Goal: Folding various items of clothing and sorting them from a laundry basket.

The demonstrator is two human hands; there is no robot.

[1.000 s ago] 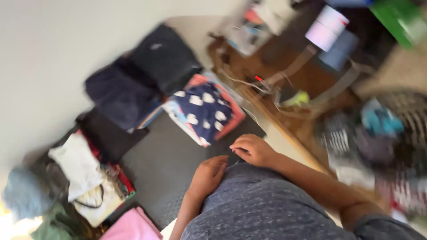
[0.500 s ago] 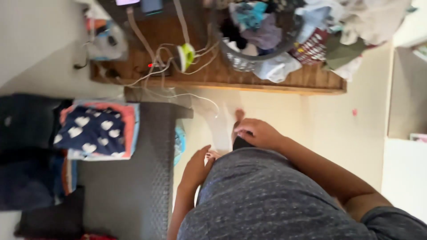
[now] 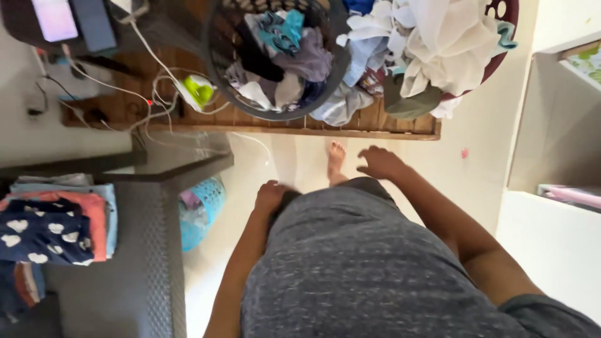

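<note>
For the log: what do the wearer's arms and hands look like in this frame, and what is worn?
Both arms are bare to the hands: no gloves, rings, watch or bands visible on the left hand or right hand. A short sleeve of a speckled dark grey T-shirt shows at the right shoulder.

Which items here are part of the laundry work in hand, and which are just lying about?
Part of the work:
- dark laundry basket of mixed clothes
- maroon basket heaped with pale garments
- folded stack on the dark table
- left hand and right hand, both empty

Lying about:
- white cables on the wooden platform
- turquoise basket under the table
</note>
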